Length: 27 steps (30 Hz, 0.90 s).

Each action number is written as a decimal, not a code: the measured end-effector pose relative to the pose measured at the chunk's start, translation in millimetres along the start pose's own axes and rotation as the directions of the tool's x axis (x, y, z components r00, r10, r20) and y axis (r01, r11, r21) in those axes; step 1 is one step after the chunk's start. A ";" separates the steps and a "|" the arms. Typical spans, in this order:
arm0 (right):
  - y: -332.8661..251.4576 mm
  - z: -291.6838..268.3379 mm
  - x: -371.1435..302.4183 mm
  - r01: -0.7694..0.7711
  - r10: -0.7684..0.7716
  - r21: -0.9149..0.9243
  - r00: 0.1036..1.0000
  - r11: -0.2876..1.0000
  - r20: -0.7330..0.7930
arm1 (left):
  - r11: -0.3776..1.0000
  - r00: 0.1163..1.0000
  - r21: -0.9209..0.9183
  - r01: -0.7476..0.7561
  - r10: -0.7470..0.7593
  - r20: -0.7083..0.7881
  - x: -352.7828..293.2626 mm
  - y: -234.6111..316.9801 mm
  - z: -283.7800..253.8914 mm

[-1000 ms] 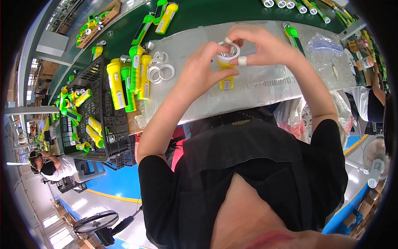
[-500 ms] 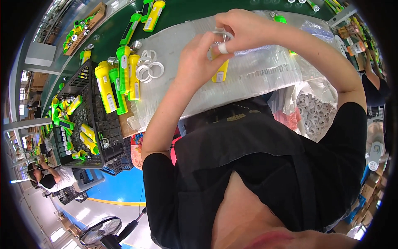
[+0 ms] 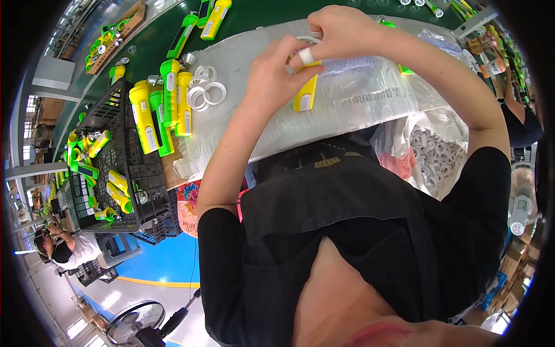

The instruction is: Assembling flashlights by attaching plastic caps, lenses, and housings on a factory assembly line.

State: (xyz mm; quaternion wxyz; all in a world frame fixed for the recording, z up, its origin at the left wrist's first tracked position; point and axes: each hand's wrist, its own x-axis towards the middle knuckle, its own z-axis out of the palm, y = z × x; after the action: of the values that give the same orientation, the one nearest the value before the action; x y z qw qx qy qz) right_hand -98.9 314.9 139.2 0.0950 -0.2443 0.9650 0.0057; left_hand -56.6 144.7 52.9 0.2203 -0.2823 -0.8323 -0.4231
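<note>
Both hands meet above the plastic-covered pad [image 3: 243, 121]. My left hand [image 3: 274, 75] has its fingers closed at the left side of a white ring [image 3: 309, 39], which is mostly hidden. My right hand [image 3: 341, 33] pinches the ring from the right; a white band [image 3: 306, 56] wraps one of its fingers. Just below the fingers shows a yellow flashlight [image 3: 305, 97], its upper part covered by the hands. Several loose white rings [image 3: 215, 93] lie left of my left hand, beside a row of yellow and green flashlights [image 3: 169, 95].
A black crate [image 3: 147, 173] with flashlights stands at the left. A bag of white rings [image 3: 433, 156] sits at the right, below the table edge. More flashlights [image 3: 215, 20] lie on the green table. A fan [image 3: 136, 324] stands lower left; other people work on both sides.
My right hand has tilted and closed in toward the left hand. The clear disc seen between the fingers earlier is now mostly covered. The yellow flashlight stays below the hands.
</note>
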 end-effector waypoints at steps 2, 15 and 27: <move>32.6 33.7 11.9 0.570 -0.393 0.194 0.738 0.799 -0.549 | 0.999 0.998 -0.019 0.046 -0.046 0.033 0.9 3.1 -1.5; 11.2 26.0 0.5 0.316 -0.258 0.275 0.939 0.908 -0.228 | 0.998 0.997 -0.016 -0.068 0.068 -0.026 -2.3 -0.4 0.7; 18.0 1.7 -60.9 0.626 -0.320 0.458 0.748 0.631 -0.582 | 0.829 0.913 -0.471 0.303 -0.112 0.392 -20.4 17.8 -23.5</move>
State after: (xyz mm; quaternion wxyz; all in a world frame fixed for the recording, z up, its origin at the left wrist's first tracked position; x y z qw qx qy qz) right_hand -54.5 359.5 148.2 -0.0558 -0.4443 0.8003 -0.3987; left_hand -26.7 128.0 63.7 -0.0633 -0.3078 -0.7375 -0.5978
